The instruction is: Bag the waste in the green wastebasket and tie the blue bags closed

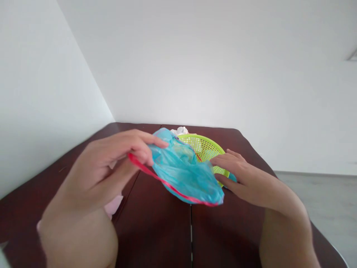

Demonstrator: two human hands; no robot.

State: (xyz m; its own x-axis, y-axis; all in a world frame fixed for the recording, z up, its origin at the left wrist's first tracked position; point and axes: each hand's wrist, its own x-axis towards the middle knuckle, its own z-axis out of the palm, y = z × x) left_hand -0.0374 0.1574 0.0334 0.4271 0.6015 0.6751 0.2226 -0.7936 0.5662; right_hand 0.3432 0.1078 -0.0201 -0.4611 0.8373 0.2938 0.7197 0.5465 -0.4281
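From where I stand: left hand (103, 167) pinches the blue bag (184, 175) by its red drawstring (173, 188), which likely holds the band taut. Right fingers, half-curled at its other end; grip, cannot tell. Bag hangs mid-worktop (156, 230), green basket (209, 148) behind, toward the far edge.

Soft, bright light whitens the wall (192, 85) beyond the fingers (158, 141); 2 forearms (80, 238), nearer than them, blur slightly.
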